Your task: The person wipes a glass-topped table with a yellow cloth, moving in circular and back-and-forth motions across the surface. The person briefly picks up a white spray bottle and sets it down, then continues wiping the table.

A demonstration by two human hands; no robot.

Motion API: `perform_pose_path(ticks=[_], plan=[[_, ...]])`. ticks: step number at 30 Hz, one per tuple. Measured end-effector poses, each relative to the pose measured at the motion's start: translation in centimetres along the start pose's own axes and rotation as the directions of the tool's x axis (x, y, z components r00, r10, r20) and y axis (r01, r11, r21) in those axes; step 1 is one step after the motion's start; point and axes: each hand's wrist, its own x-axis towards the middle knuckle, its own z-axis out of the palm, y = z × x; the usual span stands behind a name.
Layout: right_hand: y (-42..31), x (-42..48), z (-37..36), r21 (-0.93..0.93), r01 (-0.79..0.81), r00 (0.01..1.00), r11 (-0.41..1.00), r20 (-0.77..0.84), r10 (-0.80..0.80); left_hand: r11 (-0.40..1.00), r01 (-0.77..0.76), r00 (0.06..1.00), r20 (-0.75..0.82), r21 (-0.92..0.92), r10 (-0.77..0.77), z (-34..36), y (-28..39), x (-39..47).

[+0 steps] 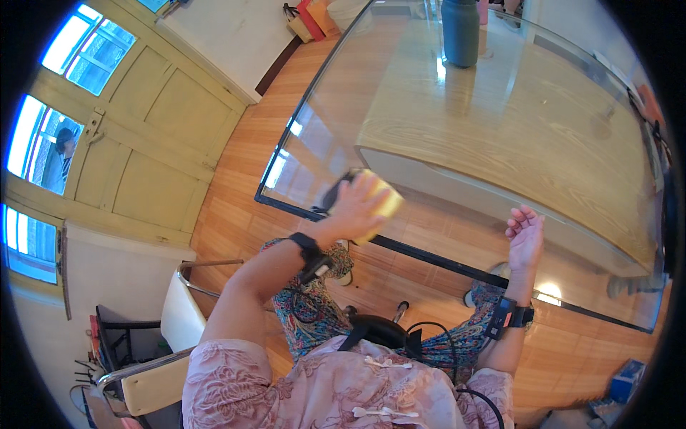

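My left hand [358,208] lies spread over a yellow sponge or folded cloth [394,202], pressing it near the front left part of a glass tabletop [429,225]. Motion blur softens both the hand and the yellow piece. A dark object [340,189] shows just beyond my left fingers; whether it is on or below the glass is unclear. My right hand [525,238] holds nothing; its palm is turned up, with fingers apart and slightly curled, above the glass near the front edge. Each wrist wears a black strap with a small device.
A dark green bottle [461,35] stands far back on the glass. Beneath the glass is a wood-grain surface [482,128]. Chairs [153,383] stand at my left, near a yellow door [155,128]. A person [65,147] shows through its window. A blue box [627,379] sits lower right.
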Motion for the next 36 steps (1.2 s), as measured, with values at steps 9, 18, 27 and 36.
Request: perform_pose_path(ticks=[9,18,27,36], plan=[[-0.7,-0.1,1.4,-0.001,-0.056,0.998,0.998,0.036,0.056,0.719,0.693,0.721,0.018,-0.058,-0.693,-0.6,-15.8,-3.2],[-0.5,0.1,2.5,-0.089,-0.049,0.996,0.995,0.069,0.056,0.941,0.333,0.929,0.147,0.058,-0.338,0.3,-11.2,-5.1],[-0.4,-0.2,4.1,-0.186,-0.064,0.994,0.981,0.08,0.08,0.899,0.438,0.888,0.165,-0.022,-0.428,-2.2,-15.2,-2.5],[0.1,0.1,4.3,-0.309,-0.005,0.991,0.951,0.123,0.045,0.804,0.591,0.806,0.091,-0.072,-0.584,-4.6,-21.2,7.8]])
